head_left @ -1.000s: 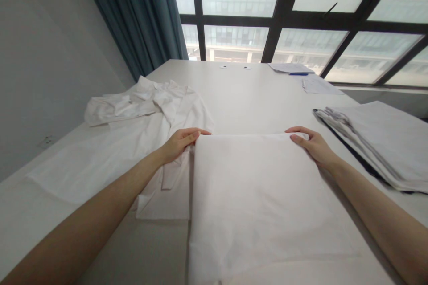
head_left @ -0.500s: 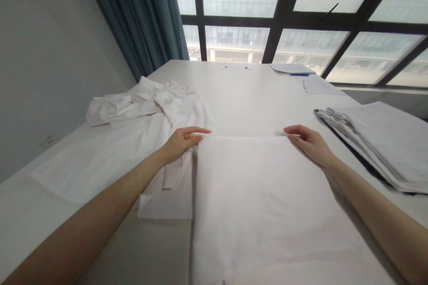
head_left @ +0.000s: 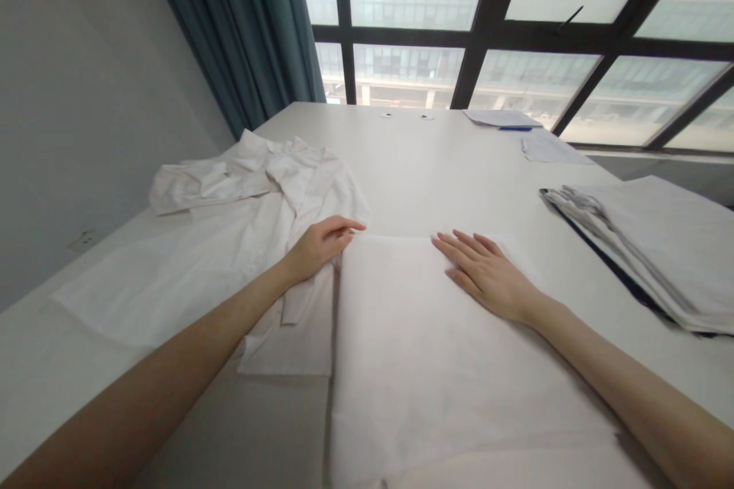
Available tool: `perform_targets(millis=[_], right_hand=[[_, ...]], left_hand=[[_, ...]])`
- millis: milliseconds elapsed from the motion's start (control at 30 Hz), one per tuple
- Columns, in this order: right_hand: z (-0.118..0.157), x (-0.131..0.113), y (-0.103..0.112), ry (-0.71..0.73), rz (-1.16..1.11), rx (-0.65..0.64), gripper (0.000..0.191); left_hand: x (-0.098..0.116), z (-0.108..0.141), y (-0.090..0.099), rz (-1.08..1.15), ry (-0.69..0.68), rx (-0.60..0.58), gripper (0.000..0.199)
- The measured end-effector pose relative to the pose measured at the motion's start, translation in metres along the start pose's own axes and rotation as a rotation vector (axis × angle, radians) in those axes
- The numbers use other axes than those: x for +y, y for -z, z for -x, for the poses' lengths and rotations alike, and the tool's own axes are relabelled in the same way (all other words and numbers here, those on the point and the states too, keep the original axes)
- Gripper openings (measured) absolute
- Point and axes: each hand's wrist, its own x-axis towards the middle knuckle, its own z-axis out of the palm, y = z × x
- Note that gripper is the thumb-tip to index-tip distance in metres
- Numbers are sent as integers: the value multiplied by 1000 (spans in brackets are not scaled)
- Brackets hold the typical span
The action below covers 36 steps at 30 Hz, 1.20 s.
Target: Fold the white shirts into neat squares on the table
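Note:
A folded white cloth [head_left: 436,367] lies in front of me, its far edge straight and its near part running out of view at the bottom. At its far left corner, the thumb and fingers of my left hand [head_left: 321,246] are pinched together on the fabric. My right hand [head_left: 485,271] lies flat on top near the far right corner, fingers stretched out and slightly spread. Just left of the cloth is a rumpled white shirt [head_left: 229,244], spread out with its sleeves and collar loose; my left forearm passes over it.
On the right stands a stack of folded white fabric [head_left: 670,244] with a dark layer beneath. Papers [head_left: 498,118] and a blue pen [head_left: 514,128] lie at the far right of the white table [head_left: 413,168]. A blue curtain [head_left: 246,30] hangs beside the windows behind.
My right hand has left the far right corner, moved left onto the cloth and flattened, its fingers opening from a pinch. My left hand stays at its corner.

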Motion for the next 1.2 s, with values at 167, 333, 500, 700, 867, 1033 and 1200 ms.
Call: perform_targets(millis=[167,333,500,700,867,1033,1200], right_hand=[[-2,0,1,-23,26,-47,55],[-3,-1,1,-53,53,-57,55],[2,14,0,-90,64,-53,58],[13,41,-4,-232,97,-31,61],[15,67,-7,-335,131,-13,64],[15,91,0,-444,244,26,66],[5,43,10,-150,68,164,47]], left_hand=[[20,6,-17,-474,-310,-113,40],[26,22,-38,-690,-363,-299,58],[19,26,-36,-735,-269,-340,65],[16,26,-34,-669,-223,-328,68],[2,21,-38,-512,-176,-102,57],[1,16,-39,-460,-226,-45,43],[10,14,-40,-452,-254,-152,42]])
